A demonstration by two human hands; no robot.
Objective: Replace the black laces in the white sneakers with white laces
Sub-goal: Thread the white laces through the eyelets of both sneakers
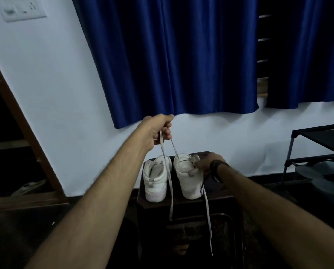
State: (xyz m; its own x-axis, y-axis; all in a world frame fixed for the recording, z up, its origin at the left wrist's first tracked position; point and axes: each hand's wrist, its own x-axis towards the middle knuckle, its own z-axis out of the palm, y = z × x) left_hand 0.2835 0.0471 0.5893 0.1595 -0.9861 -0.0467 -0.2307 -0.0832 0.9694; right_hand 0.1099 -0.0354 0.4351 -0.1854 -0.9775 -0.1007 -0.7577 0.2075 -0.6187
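Closest to the camera, two loose tails of flat white lace hang off the front edge of the dark wooden surface (183, 203): one drops between the shoes (170, 199), the other falls past the near corner of the right shoe (209, 220) and dangles well below the top. A bit of thin black lace (202, 186) shows beside the right shoe's heel, under the right wrist, so I'd guess that one is out of the eyelets or nearly so. Can't tell for sure, it's dark there.

Next back, the two white high-top sneakers stand upright side by side on that surface, heels toward the camera, toes pointing away at the wall, so their long axes run front to back. The left sneaker (156, 179) looks like it has white lace at the collar. The right sneaker (187, 177) is the one being worked on.

The right hand (209, 163), dark band at the wrist, sits at that shoe's tongue with fingers curled in, pinching around the eyelets. The left hand (159, 129) is raised above the shoes, pinching a strand of white lace and pulling it up taut.

My read: well along, with the right shoe still needing tightening and finishing.
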